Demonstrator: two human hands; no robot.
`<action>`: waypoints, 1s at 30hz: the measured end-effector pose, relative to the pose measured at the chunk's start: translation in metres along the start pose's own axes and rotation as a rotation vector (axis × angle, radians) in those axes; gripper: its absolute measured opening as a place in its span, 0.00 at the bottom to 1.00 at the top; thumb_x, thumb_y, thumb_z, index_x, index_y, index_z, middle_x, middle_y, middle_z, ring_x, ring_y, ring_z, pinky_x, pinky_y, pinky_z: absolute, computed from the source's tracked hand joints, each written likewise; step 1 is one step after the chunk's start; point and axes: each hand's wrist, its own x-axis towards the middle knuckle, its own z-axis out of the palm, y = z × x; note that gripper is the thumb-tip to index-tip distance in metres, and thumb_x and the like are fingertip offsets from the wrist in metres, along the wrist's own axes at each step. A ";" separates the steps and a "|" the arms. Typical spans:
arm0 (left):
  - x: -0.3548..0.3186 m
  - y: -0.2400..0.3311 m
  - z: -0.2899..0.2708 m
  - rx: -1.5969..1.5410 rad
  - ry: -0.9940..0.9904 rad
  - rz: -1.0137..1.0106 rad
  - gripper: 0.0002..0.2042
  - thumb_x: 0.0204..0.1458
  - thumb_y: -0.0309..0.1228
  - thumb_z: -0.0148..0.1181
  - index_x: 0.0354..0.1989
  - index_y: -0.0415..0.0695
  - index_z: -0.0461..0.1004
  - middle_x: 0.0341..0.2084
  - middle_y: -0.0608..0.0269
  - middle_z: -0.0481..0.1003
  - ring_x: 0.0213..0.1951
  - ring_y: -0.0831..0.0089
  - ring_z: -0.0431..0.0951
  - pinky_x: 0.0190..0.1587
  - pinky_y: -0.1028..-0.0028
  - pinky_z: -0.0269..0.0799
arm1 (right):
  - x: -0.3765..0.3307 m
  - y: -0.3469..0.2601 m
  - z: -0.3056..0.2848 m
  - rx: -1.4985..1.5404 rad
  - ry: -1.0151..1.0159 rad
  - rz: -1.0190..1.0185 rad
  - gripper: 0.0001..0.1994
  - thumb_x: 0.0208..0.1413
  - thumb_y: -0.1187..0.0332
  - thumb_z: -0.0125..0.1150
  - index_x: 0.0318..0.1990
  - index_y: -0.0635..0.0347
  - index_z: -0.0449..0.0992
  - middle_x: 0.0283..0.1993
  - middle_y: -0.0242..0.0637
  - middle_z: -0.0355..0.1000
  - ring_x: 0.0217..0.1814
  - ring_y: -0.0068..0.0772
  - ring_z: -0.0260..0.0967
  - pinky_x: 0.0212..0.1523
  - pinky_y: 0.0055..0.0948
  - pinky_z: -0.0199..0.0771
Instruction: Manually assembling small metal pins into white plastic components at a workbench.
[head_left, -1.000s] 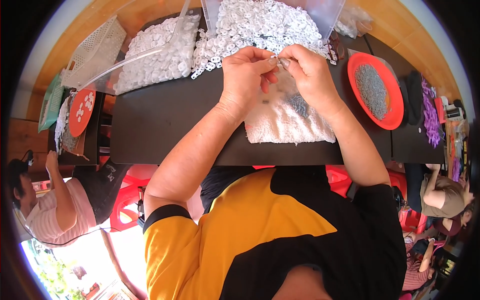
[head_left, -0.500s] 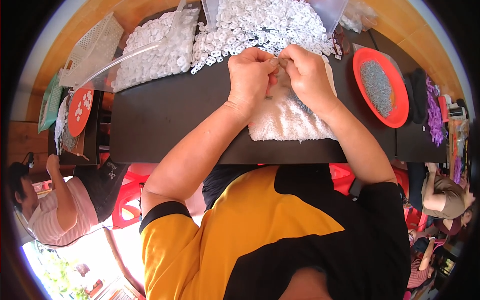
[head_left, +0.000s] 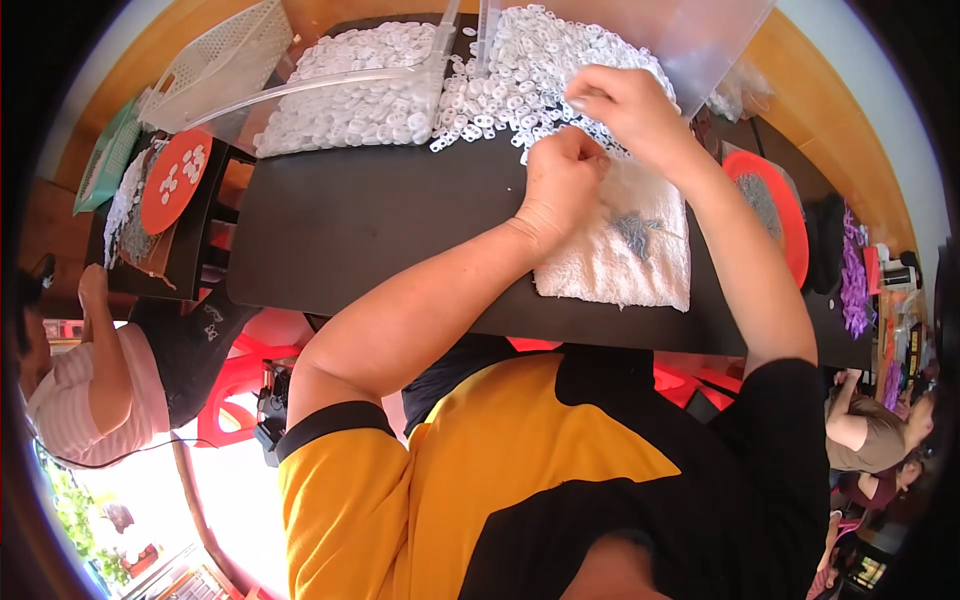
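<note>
My left hand (head_left: pixel 562 182) is closed above the upper left part of a whitish towel (head_left: pixel 610 285), its fingertips pressed together. What it holds, if anything, is hidden. Farther off, my right hand (head_left: pixel 630 108) hovers at the right side of a heap of small white plastic pieces with two holes (head_left: pixel 545 45). Its thumb and fingers are curled together, and I cannot make out anything between them. A small pile of thin grey metal pieces (head_left: pixel 635 235) lies on the towel, below both hands.
A clear bin of white pieces (head_left: pixel 345 110) stands at the far left, beside the tipped clear bin (head_left: pixel 725 50) behind the heap. At right, my forearm partly covers a red plate (head_left: pixel 797 235) of grey metal pieces. Another person (head_left: pixel 110 390) sits at left.
My hands, together over the towel before, have come apart. The right one has moved up and away to the white heap. The view has shifted, and the grey pile is now uncovered.
</note>
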 end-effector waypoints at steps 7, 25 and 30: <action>0.003 -0.007 0.001 0.088 -0.031 0.148 0.03 0.43 0.23 0.62 0.25 0.35 0.77 0.22 0.49 0.77 0.27 0.61 0.78 0.35 0.67 0.74 | 0.066 0.001 0.049 -0.413 -0.250 -0.091 0.10 0.44 0.71 0.58 0.36 0.53 0.80 0.37 0.42 0.78 0.42 0.45 0.74 0.42 0.41 0.72; -0.004 0.020 -0.004 -0.006 -0.034 -0.044 0.03 0.46 0.21 0.61 0.28 0.33 0.76 0.17 0.62 0.74 0.17 0.76 0.72 0.21 0.74 0.70 | -0.046 0.029 -0.034 -0.012 -0.111 0.137 0.04 0.49 0.75 0.58 0.33 0.62 0.73 0.19 0.27 0.60 0.24 0.17 0.58 0.32 0.21 0.63; -0.003 0.014 -0.003 0.010 -0.067 -0.042 0.04 0.49 0.23 0.61 0.29 0.35 0.75 0.19 0.64 0.73 0.18 0.79 0.71 0.22 0.77 0.69 | -0.094 0.041 -0.024 -0.333 -0.087 -0.065 0.06 0.49 0.74 0.54 0.34 0.56 0.76 0.36 0.38 0.76 0.37 0.45 0.73 0.37 0.39 0.71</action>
